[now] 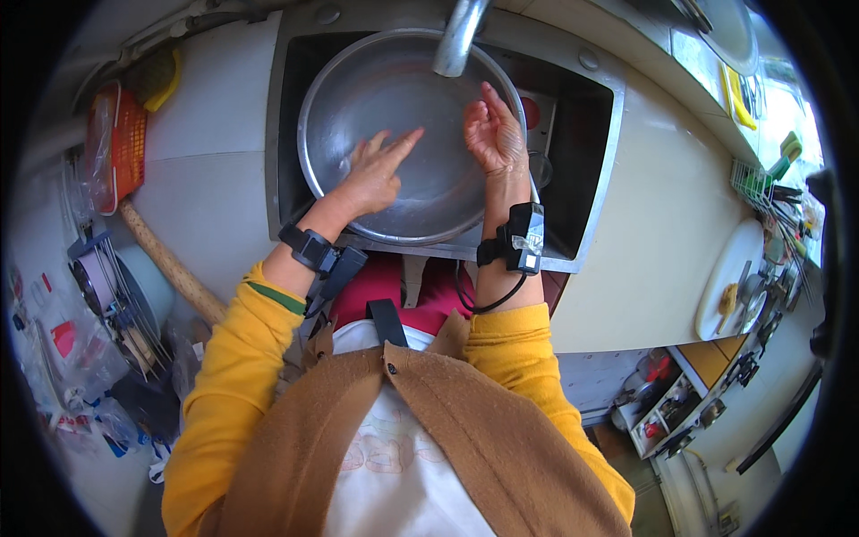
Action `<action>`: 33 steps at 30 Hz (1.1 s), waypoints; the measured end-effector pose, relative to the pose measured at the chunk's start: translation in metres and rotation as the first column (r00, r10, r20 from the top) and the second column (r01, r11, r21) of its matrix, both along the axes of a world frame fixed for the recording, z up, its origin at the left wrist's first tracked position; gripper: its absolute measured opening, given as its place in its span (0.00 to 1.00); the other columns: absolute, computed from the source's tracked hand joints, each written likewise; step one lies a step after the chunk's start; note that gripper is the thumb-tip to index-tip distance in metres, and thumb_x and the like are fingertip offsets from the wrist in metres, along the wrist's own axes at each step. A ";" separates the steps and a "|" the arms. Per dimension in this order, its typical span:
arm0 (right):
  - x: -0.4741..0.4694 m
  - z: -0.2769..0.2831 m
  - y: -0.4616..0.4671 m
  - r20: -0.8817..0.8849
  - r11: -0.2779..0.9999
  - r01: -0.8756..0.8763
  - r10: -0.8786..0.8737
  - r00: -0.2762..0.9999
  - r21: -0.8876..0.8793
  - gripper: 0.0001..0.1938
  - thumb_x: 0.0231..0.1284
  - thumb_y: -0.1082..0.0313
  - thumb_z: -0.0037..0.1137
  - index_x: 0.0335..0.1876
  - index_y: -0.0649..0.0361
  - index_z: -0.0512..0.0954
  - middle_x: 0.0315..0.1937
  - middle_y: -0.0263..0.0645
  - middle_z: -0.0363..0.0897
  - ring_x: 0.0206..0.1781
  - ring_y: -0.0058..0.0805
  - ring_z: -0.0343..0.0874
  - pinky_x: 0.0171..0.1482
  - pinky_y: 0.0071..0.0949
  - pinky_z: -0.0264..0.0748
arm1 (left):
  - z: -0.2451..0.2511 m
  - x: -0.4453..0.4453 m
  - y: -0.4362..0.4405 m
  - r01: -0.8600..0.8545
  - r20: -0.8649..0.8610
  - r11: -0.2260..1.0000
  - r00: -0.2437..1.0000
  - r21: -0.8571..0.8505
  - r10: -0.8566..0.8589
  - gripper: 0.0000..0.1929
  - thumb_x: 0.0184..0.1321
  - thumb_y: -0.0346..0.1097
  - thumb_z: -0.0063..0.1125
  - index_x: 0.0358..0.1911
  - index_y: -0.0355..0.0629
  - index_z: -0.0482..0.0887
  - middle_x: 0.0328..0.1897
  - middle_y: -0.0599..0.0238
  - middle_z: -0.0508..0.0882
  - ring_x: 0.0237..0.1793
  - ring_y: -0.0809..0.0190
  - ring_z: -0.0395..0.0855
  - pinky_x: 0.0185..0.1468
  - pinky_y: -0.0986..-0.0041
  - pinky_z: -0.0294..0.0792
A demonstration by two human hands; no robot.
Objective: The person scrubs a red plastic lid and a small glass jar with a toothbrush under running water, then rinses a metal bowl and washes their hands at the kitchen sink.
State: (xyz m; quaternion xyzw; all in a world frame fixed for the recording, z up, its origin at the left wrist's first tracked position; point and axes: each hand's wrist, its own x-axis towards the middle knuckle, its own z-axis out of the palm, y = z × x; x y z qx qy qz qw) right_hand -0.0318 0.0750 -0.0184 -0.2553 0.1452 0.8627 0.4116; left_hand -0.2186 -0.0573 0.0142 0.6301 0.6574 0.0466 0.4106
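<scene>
A wide stainless steel basin (429,174) sits over the double kitchen sink (607,168). Whether it holds a little water I cannot tell. My left hand (377,173) hovers over the basin's left half, back upward, fingers apart and nothing in them. Over the right rim is my right hand (495,134), wet, turned partly palm up with loosely bent fingers and nothing visible in it. The metal faucet (458,43) reaches over the basin's far side, just beyond my right hand. No stream of water shows under its spout.
Inside the sink's right part lie a red round object (530,113) and a clear round one (540,169). An orange plastic basket (121,144) and a wooden rolling pin (168,258) are at left. A white oval tray (728,282) with utensils rests on the right counter (644,221).
</scene>
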 end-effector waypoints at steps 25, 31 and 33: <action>-0.001 -0.017 -0.002 0.014 0.989 0.063 -0.061 0.998 -0.135 0.15 0.73 0.63 0.47 0.53 0.68 0.73 0.47 0.53 0.77 0.46 0.42 0.82 0.43 0.29 0.87 | 0.054 0.064 -0.040 -0.023 0.146 0.938 0.989 0.345 -0.030 0.46 0.52 0.19 0.53 0.77 0.58 0.55 0.81 0.48 0.47 0.81 0.44 0.42 0.78 0.41 0.40; 0.003 -0.023 0.002 -0.003 0.987 0.071 -0.072 0.997 -0.148 0.14 0.72 0.63 0.47 0.51 0.68 0.74 0.47 0.52 0.78 0.45 0.42 0.83 0.42 0.28 0.87 | 0.059 0.068 -0.063 0.294 0.048 0.828 0.932 0.478 -0.359 0.39 0.58 0.22 0.52 0.74 0.64 0.62 0.81 0.63 0.51 0.80 0.53 0.49 0.80 0.50 0.44; 0.001 -0.024 0.001 0.049 0.991 0.039 -0.033 0.998 -0.127 0.14 0.72 0.63 0.48 0.51 0.67 0.74 0.47 0.51 0.78 0.44 0.41 0.83 0.42 0.28 0.87 | 0.059 0.065 -0.061 0.257 -0.015 0.868 0.961 0.425 -0.277 0.37 0.59 0.24 0.52 0.73 0.67 0.65 0.81 0.63 0.53 0.79 0.53 0.51 0.80 0.53 0.44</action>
